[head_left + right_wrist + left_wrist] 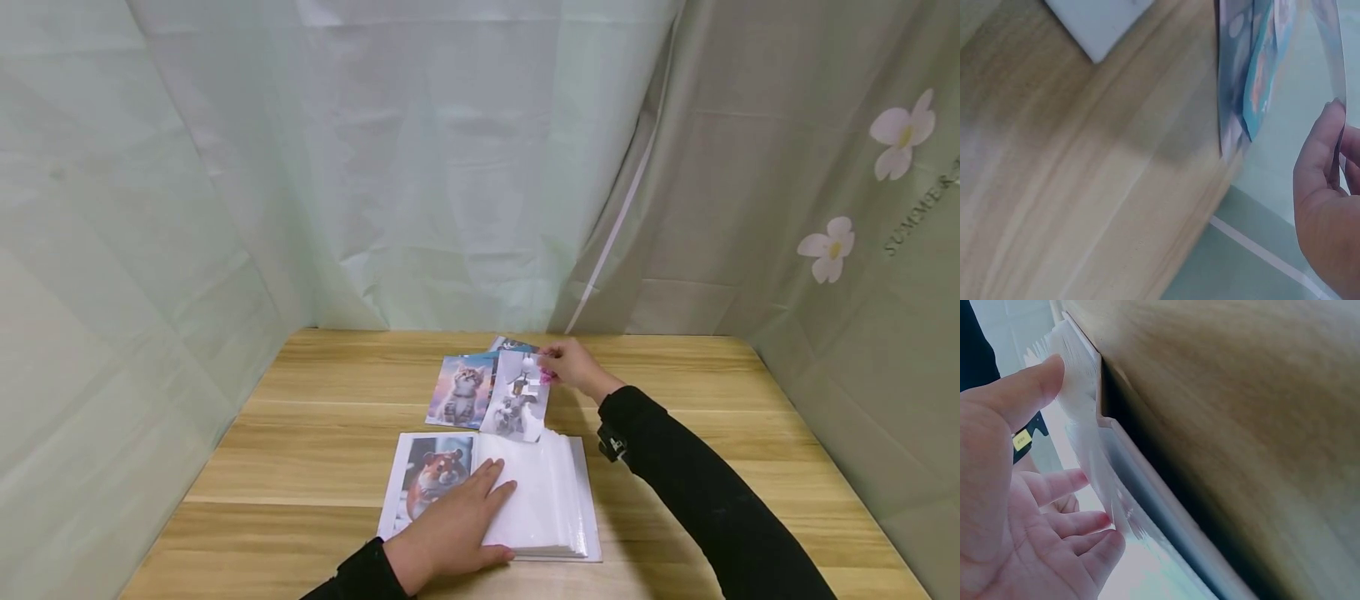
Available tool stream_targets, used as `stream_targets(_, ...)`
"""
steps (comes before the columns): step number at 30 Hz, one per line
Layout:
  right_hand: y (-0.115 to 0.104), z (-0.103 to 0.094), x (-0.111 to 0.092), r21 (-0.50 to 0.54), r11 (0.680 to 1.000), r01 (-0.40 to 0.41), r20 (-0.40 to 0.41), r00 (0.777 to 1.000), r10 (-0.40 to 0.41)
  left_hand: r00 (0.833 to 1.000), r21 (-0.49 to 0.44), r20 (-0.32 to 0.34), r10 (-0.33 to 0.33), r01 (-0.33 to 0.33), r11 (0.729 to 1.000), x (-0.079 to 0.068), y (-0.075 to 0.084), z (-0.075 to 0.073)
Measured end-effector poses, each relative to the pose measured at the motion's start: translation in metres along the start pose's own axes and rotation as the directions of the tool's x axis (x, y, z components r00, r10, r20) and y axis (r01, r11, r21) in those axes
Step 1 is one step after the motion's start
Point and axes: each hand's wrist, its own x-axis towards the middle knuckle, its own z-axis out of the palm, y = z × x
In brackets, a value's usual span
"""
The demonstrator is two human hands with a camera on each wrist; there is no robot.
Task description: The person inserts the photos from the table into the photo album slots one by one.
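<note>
An open photo album [534,500] lies on the wooden table, its left page showing a picture of a brown furry animal [438,477]. Across the middle of the album rests my left hand [452,527], fingers extended over the blank right-hand sleeves. In the left wrist view its thumb and fingers lie along the clear sleeves [1079,381]. My right hand [573,367] pinches the upper right corner of a pale photo [516,407], raised above the album's top edge. The right wrist view shows that photo edge-on [1335,50] between thumb and fingers.
Beyond the album lies a kitten photo [461,390], with more photos [513,343] partly hidden behind the held one. Pale curtains [465,167] hang along the table's back and both sides. A black device [611,443] is strapped at the right wrist.
</note>
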Motion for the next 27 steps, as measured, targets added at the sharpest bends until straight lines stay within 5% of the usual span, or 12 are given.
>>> stream_targets(27,-0.029,-0.005,0.009,-0.098,0.994,0.037,0.053,0.998,-0.032,1.0,0.003,-0.011,0.015,-0.015,1.0,0.0,0.001,0.001)
